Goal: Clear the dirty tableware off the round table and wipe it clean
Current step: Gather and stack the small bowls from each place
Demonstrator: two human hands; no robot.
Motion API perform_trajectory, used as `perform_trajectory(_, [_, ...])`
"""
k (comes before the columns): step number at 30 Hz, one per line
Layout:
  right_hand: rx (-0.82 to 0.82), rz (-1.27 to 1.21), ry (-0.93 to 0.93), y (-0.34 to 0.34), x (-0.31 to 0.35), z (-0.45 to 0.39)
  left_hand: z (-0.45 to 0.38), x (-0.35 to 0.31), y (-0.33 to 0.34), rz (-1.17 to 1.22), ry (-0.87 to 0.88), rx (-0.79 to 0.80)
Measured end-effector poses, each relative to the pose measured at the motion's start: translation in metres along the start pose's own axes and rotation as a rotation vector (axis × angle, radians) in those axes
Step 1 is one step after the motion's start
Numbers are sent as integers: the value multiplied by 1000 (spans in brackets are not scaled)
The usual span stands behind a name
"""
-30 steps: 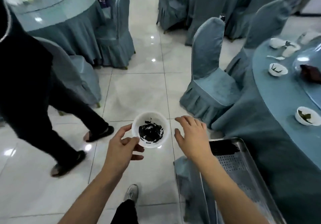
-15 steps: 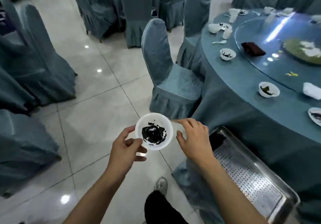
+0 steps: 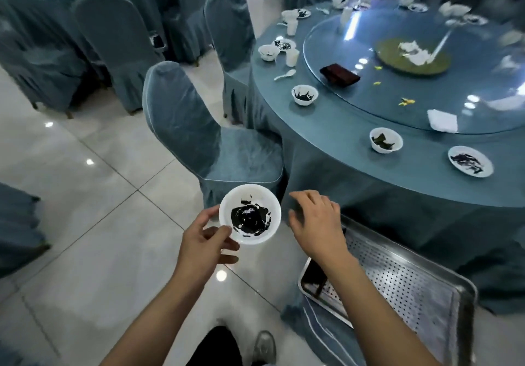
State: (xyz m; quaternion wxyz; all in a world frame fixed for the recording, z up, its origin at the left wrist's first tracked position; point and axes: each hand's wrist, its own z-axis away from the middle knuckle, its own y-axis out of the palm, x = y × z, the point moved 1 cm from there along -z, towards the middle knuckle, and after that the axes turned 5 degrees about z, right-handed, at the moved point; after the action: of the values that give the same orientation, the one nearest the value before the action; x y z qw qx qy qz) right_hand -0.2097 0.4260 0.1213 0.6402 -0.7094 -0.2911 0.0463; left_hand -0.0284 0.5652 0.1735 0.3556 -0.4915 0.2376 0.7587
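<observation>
Head view is swinging right onto the round table (image 3: 326, 144) — left hand (image 3: 203, 242) still pinching the sauce-smeared bowl (image 3: 250, 214), right hand (image 3: 318, 225) loosely spread over the perforated tray (image 3: 403, 286) — so more dirty bowls are coming within reach.

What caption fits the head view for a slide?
Left hand holds a dirty white bowl beside the round table; right hand hovers open.

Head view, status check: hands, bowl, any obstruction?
Left hand grips dirty bowl by its rim; right hand open, empty. Bowl held above floor, beside steel tray. Nothing between bowl and tray.
</observation>
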Motion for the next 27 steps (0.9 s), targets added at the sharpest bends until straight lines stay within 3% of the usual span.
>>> perform_trajectory(20, [41,59,550,48,-58,-187,-294,-78,118,-209,-112,474])
perform_trajectory(27, [61,73,717,53,-118,-221,-358,-74,178,-267,-183,623])
